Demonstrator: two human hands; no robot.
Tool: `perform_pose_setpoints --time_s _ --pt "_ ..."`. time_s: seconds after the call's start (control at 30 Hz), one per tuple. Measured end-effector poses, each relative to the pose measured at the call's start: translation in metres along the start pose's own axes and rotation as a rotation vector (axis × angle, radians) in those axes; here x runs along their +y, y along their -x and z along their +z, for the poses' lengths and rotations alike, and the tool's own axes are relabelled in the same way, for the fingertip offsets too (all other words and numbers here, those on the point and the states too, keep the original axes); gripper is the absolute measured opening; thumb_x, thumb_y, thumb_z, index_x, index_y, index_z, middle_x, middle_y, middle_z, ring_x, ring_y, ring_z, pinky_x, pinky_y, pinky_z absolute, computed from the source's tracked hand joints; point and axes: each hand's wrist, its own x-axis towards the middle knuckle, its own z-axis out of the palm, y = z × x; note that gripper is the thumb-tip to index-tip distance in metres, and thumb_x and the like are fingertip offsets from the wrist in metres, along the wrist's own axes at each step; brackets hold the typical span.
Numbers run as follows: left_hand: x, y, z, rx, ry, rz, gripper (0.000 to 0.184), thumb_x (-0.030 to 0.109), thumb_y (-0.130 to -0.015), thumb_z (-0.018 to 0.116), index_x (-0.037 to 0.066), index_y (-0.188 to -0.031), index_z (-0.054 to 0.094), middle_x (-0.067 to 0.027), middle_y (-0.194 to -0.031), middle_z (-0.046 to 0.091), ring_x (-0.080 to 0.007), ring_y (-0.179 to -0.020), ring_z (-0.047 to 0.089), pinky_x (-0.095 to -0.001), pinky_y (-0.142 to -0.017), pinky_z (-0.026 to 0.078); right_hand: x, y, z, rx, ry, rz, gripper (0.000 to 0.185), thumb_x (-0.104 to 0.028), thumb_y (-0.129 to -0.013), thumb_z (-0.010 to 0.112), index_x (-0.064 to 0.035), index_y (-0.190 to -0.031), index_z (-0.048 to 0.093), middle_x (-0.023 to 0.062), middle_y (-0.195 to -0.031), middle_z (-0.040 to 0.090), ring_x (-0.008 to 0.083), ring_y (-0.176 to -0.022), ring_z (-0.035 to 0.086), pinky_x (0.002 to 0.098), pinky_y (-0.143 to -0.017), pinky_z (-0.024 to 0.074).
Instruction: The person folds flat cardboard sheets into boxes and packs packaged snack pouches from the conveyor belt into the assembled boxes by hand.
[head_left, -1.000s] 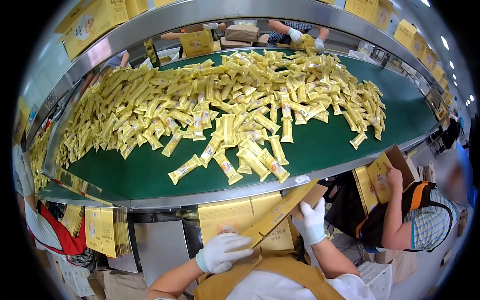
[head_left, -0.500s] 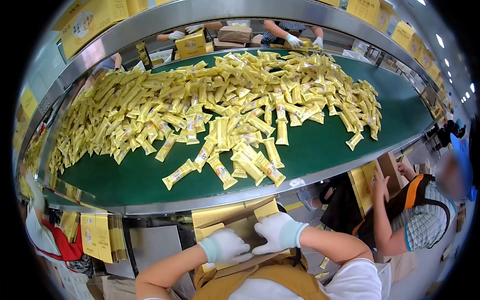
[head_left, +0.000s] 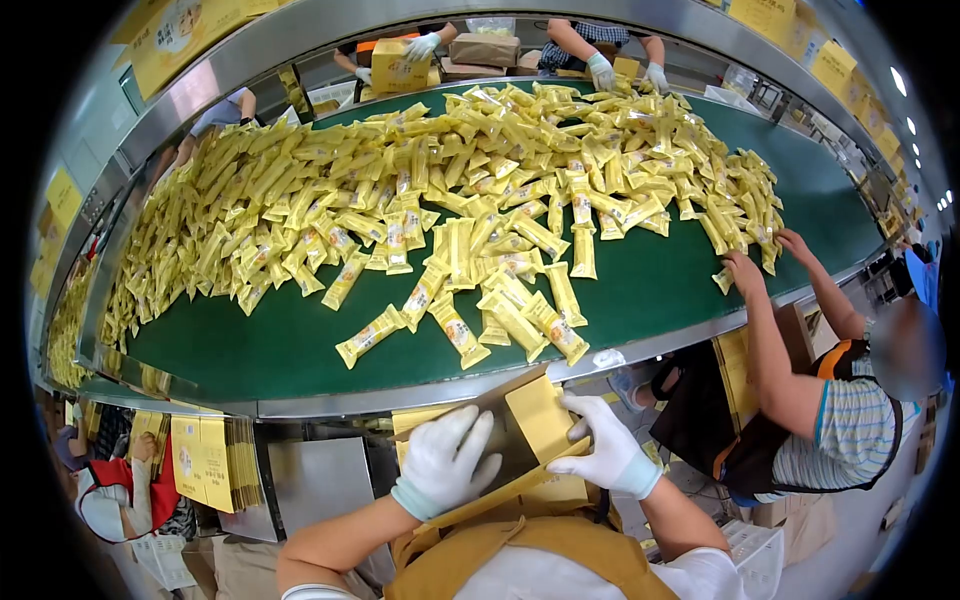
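Note:
An open yellow carton [head_left: 538, 418] stands in front of my body, its dark inside showing and some flaps raised. My left hand [head_left: 447, 462], in a white glove, lies over the carton's left side with its fingers spread. On the right, my gloved right hand [head_left: 606, 446] holds the carton's edge between thumb and fingers. Just beyond the carton, many yellow wrapped packets [head_left: 460, 250] are heaped on the green belt [head_left: 270, 350]. A few loose packets [head_left: 372, 336] lie near the belt's front edge.
At the right, a co-worker [head_left: 840, 420] reaches onto the belt. Gloved co-workers' hands [head_left: 600, 70] show across it. Flat yellow cartons [head_left: 205, 460] stand at the lower left beside a grey metal panel [head_left: 320, 485]. A metal rail [head_left: 420, 30] spans the top.
The flat carton has been opened out, and my hands have shifted to its two sides. The co-worker at the right has moved both hands from a carton to the packets.

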Motion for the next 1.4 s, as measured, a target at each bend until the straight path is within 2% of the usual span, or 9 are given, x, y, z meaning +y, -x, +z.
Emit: perform_pose_setpoints --time_s 0.13,0.3,0.4,0.57,0.73,0.9,1.07,1.2,1.4 --pt "-0.006 -0.015 -0.009 0.028 -0.088 -0.140 0.071 0.032 -0.070 0.082 -0.004 -0.126 0.058 -0.0187 -0.115 0.060 -0.0348 -0.102 0.058 -0.0467 -0.081 0.048 -0.002 -0.006 0.012 0.141 0.209 -0.053 0.094 -0.039 -0.070 0.088 0.0004 -0.142 0.042 0.0218 -0.118 0.054 0.0325 -0.104 0.060 0.0397 -0.089 0.0527" --pt "-0.005 -0.039 -0.055 -0.603 0.337 -0.518 0.065 0.042 -0.077 0.079 0.006 -0.129 0.063 -0.0207 -0.121 0.064 -0.0407 -0.114 0.061 -0.0499 -0.098 0.046 -0.022 -0.015 0.013 -0.019 0.361 0.186 0.094 -0.047 -0.072 0.085 0.0014 -0.141 0.044 0.0238 -0.119 0.056 0.0395 -0.109 0.061 0.0420 -0.093 0.0507" --pt "-0.003 -0.033 -0.042 -0.447 0.299 -0.127 0.074 0.048 -0.077 0.079 0.005 -0.134 0.059 -0.0228 -0.129 0.061 -0.0442 -0.125 0.055 -0.0537 -0.104 0.042 -0.028 -0.020 0.014 -0.048 0.408 0.214 0.091 -0.046 -0.071 0.085 0.0000 -0.140 0.047 0.0229 -0.115 0.056 0.0396 -0.107 0.060 0.0415 -0.093 0.0506" --pt "0.022 -0.020 -0.022 -0.769 0.077 -0.156 0.121 0.075 -0.065 0.072 0.008 -0.156 0.029 -0.0335 -0.159 0.019 -0.0490 -0.148 0.019 -0.0689 -0.112 0.019 0.002 -0.013 0.024 0.115 0.195 0.083 0.075 -0.047 -0.070 0.085 -0.0003 -0.123 0.059 0.0203 -0.111 0.056 0.0360 -0.110 0.055 0.0422 -0.096 0.0477" --pt "0.035 -0.017 -0.008 -0.820 -0.093 -0.192 0.117 0.070 -0.065 0.073 0.009 -0.156 0.030 -0.0360 -0.157 0.020 -0.0519 -0.145 0.021 -0.0688 -0.111 0.019 -0.001 -0.020 0.032 0.113 0.335 0.151 0.077 -0.036 -0.069 0.090 0.0027 -0.127 0.057 0.0179 -0.106 0.055 0.0327 -0.100 0.058 0.0380 -0.090 0.0484" --pt "0.021 -0.028 -0.024 -0.777 0.015 -0.214 0.114 0.060 -0.065 0.077 0.010 -0.157 0.030 -0.0383 -0.153 0.024 -0.0535 -0.141 0.027 -0.0629 -0.113 0.022 0.043 -0.025 0.013 0.050 -0.423 0.261 0.043 -0.030 -0.091 0.070 0.0016 -0.120 0.064 0.0150 -0.104 0.065 0.0267 -0.098 0.061 0.0369 -0.090 0.0502" --pt "-0.058 0.009 -0.048 -0.270 0.512 -0.343 0.110 0.044 -0.072 0.079 0.010 -0.160 0.021 -0.0273 -0.156 0.030 -0.0392 -0.144 0.034 -0.0463 -0.117 0.029 0.109 -0.006 0.046 0.310 -0.472 0.264 0.038 -0.022 -0.100 0.058 0.0019 -0.130 0.059 0.0117 -0.112 0.066 0.0240 -0.103 0.062 0.0333 -0.098 0.0475" --pt "-0.055 0.038 -0.018 -0.126 1.852 -0.866 0.100 0.035 -0.079 0.075 0.002 -0.157 0.022 -0.0180 -0.155 0.039 -0.0329 -0.138 0.045 -0.0434 -0.114 0.038 0.065 -0.001 0.082 0.121 -0.500 0.042 0.063 -0.017 -0.095 0.063 0.0002 -0.149 0.035 0.0252 -0.141 0.046 0.0337 -0.133 0.046 0.0368 -0.110 0.0376" --pt "-0.003 0.121 0.061 0.026 2.127 -1.113 0.069 0.046 -0.098 0.045 0.005 -0.153 0.034 -0.0166 -0.145 0.053 -0.0338 -0.130 0.054 -0.0451 -0.111 0.043 0.025 0.026 0.054 0.286 0.131 0.098 0.075 -0.021 -0.094 0.057 0.0008 -0.154 0.019 0.0327 -0.095 0.068 0.0525 -0.084 0.065 0.0553 -0.077 0.0535"
